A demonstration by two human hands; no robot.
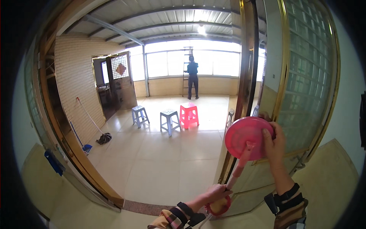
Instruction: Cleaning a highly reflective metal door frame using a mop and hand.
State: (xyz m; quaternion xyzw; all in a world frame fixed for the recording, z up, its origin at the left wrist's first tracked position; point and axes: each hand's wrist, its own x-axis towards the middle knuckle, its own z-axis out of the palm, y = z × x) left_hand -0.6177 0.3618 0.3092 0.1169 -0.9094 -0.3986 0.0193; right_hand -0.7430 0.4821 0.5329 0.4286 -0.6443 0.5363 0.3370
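Note:
A round pink plastic disc [238, 137] is gripped at its right edge by my right hand [276, 141], thumb on the near face and fingers behind it. In front of the disc stands the pink end fitting of a pole [243, 161]; whether the two are joined I cannot tell. My left hand [216, 193] is closed around the pole lower down. Just under that hand is a round red-rimmed item [220, 207] with a yellowish middle, partly covered by the hand. The pole slants down toward the bottom of the view.
A brown door frame [247, 74] rises close behind the disc, with a glazed door panel [308, 86] at right. Beyond the stone threshold [148, 207] stand grey stools [169, 114] and a red stool [189, 111]. A person [192, 74] stands by a ladder [186, 83]. A mop [104, 138] leans left.

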